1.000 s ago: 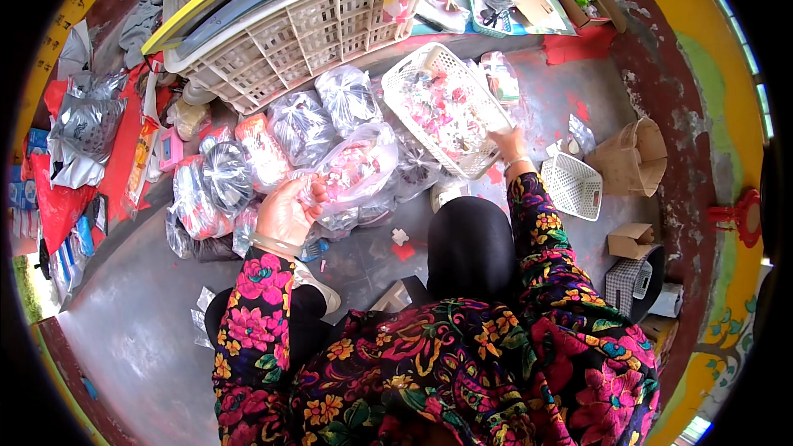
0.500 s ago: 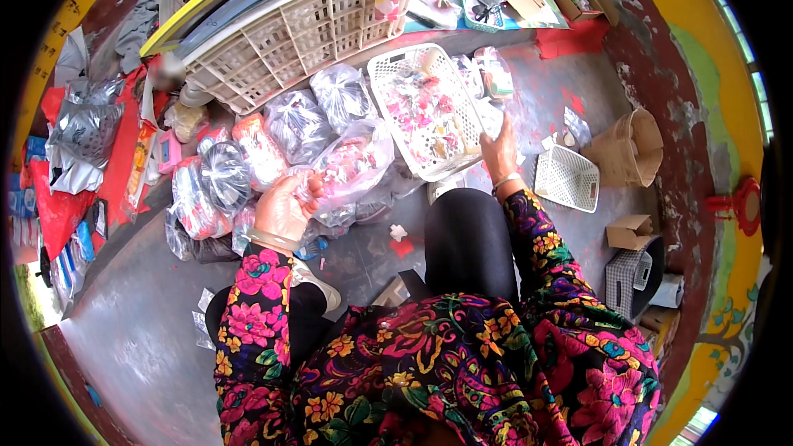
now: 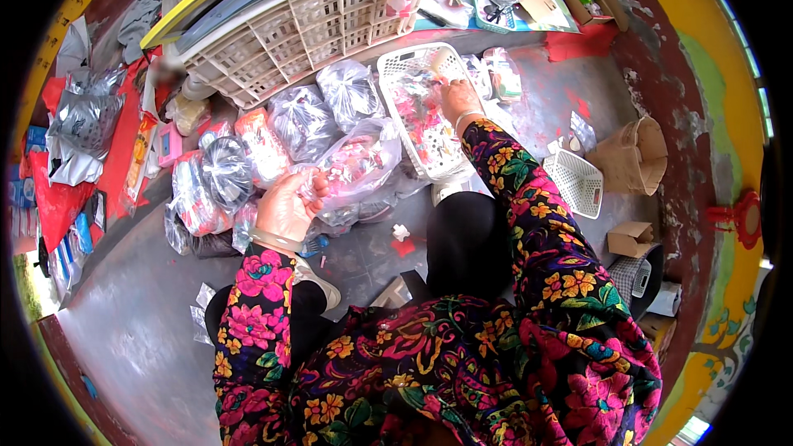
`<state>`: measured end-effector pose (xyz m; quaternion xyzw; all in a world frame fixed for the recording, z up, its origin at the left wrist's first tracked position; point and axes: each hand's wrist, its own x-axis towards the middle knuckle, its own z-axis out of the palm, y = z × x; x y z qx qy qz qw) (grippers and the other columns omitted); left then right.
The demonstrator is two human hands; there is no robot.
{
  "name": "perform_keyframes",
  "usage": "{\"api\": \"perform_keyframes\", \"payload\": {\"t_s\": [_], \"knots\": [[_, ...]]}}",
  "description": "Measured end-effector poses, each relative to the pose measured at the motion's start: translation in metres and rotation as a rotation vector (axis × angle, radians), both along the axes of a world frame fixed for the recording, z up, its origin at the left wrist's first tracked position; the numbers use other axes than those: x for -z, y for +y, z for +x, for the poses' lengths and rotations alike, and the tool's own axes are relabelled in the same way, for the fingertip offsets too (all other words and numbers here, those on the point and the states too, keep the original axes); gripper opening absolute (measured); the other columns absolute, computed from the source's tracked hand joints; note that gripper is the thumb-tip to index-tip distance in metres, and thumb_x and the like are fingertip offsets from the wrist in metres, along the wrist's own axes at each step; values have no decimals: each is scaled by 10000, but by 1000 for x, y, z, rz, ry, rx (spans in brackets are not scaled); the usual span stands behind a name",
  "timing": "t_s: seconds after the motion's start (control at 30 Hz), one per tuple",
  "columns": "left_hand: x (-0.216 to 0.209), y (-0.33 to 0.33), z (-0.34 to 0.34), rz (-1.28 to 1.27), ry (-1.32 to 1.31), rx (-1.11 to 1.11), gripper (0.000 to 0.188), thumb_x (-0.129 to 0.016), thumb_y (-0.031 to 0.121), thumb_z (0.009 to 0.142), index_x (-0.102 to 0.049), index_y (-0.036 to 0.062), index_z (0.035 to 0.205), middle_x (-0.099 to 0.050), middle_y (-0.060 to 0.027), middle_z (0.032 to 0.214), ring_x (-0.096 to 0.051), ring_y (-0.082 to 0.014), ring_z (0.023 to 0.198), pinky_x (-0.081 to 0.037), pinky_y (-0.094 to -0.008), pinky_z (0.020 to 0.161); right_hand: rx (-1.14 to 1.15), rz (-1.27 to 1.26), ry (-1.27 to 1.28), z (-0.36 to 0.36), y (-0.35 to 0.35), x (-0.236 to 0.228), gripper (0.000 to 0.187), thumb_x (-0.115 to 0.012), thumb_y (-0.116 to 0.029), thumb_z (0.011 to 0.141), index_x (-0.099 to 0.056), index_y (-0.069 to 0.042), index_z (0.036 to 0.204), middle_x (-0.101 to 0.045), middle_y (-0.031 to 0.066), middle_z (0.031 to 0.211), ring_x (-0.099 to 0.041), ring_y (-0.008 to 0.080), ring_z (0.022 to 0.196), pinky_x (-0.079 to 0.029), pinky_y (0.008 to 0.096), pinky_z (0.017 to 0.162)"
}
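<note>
My left hand [image 3: 289, 205] has its fingers curled on the rim of a clear plastic bag [image 3: 363, 158], which holds small red and pink pieces. Ahead and to the right, a white perforated plastic basket [image 3: 402, 139] contains a loose pile of small pink, red, white and gold pieces [image 3: 423, 107] in clear wrapping. Over the right side of this pile is my right hand [image 3: 460, 101], its fingers drawn together among the pieces. What lies between those fingertips is too small to make out.
Several filled plastic bags [image 3: 302, 120] crowd the floor ahead and left. Behind them stands a large beige crate [image 3: 301, 29]. At right are a smaller white basket [image 3: 574, 184] and a brown paper container [image 3: 632, 157]. Clear packets [image 3: 501, 74] lie beside the basket of pieces.
My right hand has moved left from the basket's right rim to over the pieces inside it. My left hand stays at the clear bag.
</note>
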<state>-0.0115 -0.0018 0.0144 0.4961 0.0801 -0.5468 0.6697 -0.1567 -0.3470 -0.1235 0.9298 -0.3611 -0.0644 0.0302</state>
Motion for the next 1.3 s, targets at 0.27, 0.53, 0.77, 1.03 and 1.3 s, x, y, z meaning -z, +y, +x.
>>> {"api": "perform_keyframes", "payload": {"t_s": [0.27,0.53,0.77,1.03,1.3], "knots": [[3,2,1,-15,-4,10,191,-519,176,819,-551,30,937,-575,-76,799,-551,-164,718,-424,-247,594,317,113,-455,-6,-12,-17,169,-467,-183,773,-606,-103,827,-596,175,840,-590,313,691,-471,378,699],[15,9,4,-76,-8,14,202,-488,154,831,-549,26,975,-585,-91,834,-564,-174,742,-431,-248,590,175,1245,-1028,-20,39,-109,162,-456,-144,852,-536,-4,871,-615,74,831,-602,150,755,-483,257,625],[13,7,-3,-50,-44,5,272,-449,169,852,-485,30,1084,-583,-131,928,-582,-189,762,-462,-265,609,-133,1563,-512,28,106,-166,181,-470,-155,838,-526,13,875,-615,128,838,-614,190,775,-506,282,630],[18,13,3,-58,-42,4,289,-417,196,867,-478,52,1110,-589,-127,913,-586,-192,777,-462,-269,607,-186,1466,-176,84,156,-98,179,-484,-89,763,-565,28,871,-612,144,776,-622,209,697,-508,301,582],[21,8,1,-31,-62,5,271,-410,196,859,-494,47,1070,-595,-118,854,-588,-186,729,-465,-262,579,-782,269,214,71,148,-28,141,-535,-162,693,-622,-51,695,-609,116,699,-596,274,669,-471,356,595]]}}
